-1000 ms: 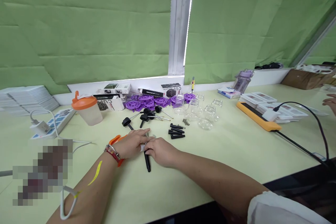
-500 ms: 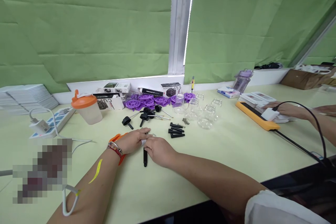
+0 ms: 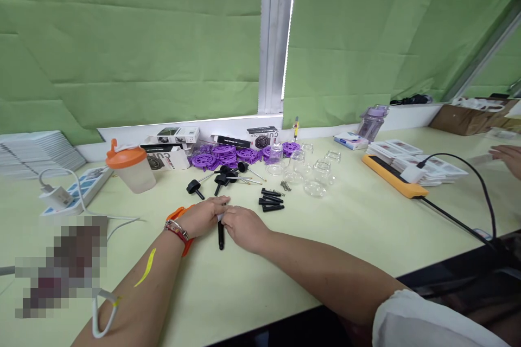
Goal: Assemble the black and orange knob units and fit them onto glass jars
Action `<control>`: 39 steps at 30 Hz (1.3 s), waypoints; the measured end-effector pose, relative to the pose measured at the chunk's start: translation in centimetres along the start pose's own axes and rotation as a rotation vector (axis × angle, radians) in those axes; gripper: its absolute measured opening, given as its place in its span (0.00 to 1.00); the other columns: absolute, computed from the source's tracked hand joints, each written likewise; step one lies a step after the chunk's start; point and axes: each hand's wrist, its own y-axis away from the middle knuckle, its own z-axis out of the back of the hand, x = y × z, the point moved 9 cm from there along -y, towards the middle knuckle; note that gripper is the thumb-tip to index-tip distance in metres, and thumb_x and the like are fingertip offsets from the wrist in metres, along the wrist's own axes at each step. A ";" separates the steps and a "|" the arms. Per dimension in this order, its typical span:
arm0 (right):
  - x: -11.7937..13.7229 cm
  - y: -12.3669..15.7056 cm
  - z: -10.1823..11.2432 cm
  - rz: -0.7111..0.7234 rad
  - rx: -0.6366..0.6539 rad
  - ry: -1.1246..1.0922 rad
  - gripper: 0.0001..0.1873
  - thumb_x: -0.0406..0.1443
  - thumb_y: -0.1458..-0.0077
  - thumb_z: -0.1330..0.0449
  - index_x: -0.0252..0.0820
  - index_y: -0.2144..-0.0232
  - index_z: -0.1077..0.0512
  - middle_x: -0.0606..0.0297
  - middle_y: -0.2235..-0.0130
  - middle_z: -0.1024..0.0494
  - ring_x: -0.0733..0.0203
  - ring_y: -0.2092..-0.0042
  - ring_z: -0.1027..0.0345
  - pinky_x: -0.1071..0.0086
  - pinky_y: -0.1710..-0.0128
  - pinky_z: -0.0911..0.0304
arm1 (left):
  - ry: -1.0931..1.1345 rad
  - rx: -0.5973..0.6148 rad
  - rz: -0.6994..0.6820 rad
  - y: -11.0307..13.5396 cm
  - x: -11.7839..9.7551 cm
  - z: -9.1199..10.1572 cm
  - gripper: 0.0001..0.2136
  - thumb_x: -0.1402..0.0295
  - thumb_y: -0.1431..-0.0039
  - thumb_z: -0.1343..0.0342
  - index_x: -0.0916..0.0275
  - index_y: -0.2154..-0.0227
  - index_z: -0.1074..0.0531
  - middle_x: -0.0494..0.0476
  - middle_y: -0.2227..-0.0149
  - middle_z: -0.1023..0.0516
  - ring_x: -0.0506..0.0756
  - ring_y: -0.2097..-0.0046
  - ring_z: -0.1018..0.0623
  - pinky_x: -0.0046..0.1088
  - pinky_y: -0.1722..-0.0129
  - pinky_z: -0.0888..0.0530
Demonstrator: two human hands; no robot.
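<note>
My left hand (image 3: 207, 213) and my right hand (image 3: 245, 225) meet in the middle of the table, fingers closed together around a slim black plastic tube (image 3: 221, 237). The tube's lower end sticks out toward me, and a small white piece (image 3: 220, 217) shows between the fingers. An orange object (image 3: 186, 248) lies under my left wrist, mostly hidden. Just right of my hands are several black tapered tubes (image 3: 272, 200) and a few metal springs (image 3: 286, 186). Beyond my left hand lie black knobs (image 3: 194, 187) with thin metal rods.
Clear glass jars (image 3: 316, 187), purple wheel-shaped pieces (image 3: 226, 154) and cup holder boxes (image 3: 171, 158) stand at the back. An orange-lidded cup (image 3: 134, 169) and a power strip (image 3: 85, 190) are left. At right are an orange power strip (image 3: 393, 176), stacked cards (image 3: 431, 167) and another person's hand (image 3: 508, 158).
The view has shifted slightly. My hands stay together on the black tube, the fingers barely moving. The other person's hand has moved right, away from the stacked cards.
</note>
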 end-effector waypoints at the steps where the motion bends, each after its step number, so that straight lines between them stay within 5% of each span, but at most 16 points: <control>1: 0.0 0.0 0.2 0.000 -0.002 -0.009 0.10 0.29 0.44 0.47 0.38 0.66 0.26 0.59 0.59 0.23 0.58 0.57 0.32 0.68 0.58 0.38 | -0.009 -0.001 -0.003 0.0 0.0 0.0 0.24 0.77 0.47 0.54 0.55 0.49 0.28 0.54 0.38 0.37 0.57 0.37 0.38 0.36 0.40 0.37; 5: -1.6 -0.4 2.7 -0.074 -0.031 -0.042 0.09 0.32 0.43 0.46 0.41 0.63 0.25 0.61 0.59 0.24 0.59 0.57 0.32 0.69 0.59 0.40 | -0.033 -0.036 -0.017 0.3 -0.1 0.5 0.22 0.76 0.46 0.54 0.56 0.50 0.27 0.54 0.38 0.37 0.58 0.38 0.37 0.36 0.41 0.35; 11: -12.9 2.0 8.2 -0.594 0.017 0.093 0.13 0.30 0.45 0.47 0.42 0.63 0.23 0.59 0.56 0.24 0.58 0.57 0.32 0.70 0.62 0.42 | -0.121 -0.208 0.049 0.7 -0.7 2.8 0.27 0.78 0.49 0.57 0.61 0.45 0.32 0.56 0.41 0.32 0.58 0.41 0.33 0.39 0.43 0.33; 15: -16.3 3.2 8.4 -0.623 0.114 0.057 0.12 0.28 0.52 0.43 0.41 0.67 0.21 0.61 0.63 0.21 0.60 0.62 0.30 0.73 0.67 0.42 | -0.160 -0.428 0.003 1.2 -2.4 4.8 0.25 0.78 0.48 0.57 0.63 0.47 0.30 0.58 0.46 0.27 0.59 0.45 0.29 0.41 0.45 0.30; 23: -15.2 3.1 8.6 -0.595 0.129 0.006 0.10 0.30 0.54 0.42 0.41 0.69 0.22 0.64 0.65 0.21 0.63 0.65 0.31 0.75 0.71 0.43 | -0.213 -0.534 -0.155 1.5 -5.1 5.2 0.22 0.80 0.47 0.55 0.63 0.50 0.28 0.59 0.51 0.24 0.59 0.49 0.26 0.40 0.50 0.27; 29: -11.6 3.3 7.3 -0.406 0.403 -0.091 0.08 0.36 0.60 0.34 0.42 0.72 0.23 0.67 0.69 0.22 0.65 0.70 0.33 0.75 0.75 0.45 | -0.239 -0.545 -0.168 1.7 -5.3 5.2 0.23 0.80 0.48 0.55 0.63 0.50 0.28 0.59 0.50 0.24 0.58 0.50 0.25 0.39 0.51 0.25; 39: -11.0 3.3 5.6 -0.403 0.514 -0.052 0.08 0.36 0.62 0.32 0.40 0.74 0.24 0.64 0.70 0.23 0.63 0.70 0.34 0.73 0.74 0.46 | -0.140 -0.569 -0.145 1.7 -5.4 5.2 0.19 0.75 0.43 0.54 0.60 0.50 0.28 0.60 0.50 0.24 0.59 0.49 0.25 0.40 0.50 0.26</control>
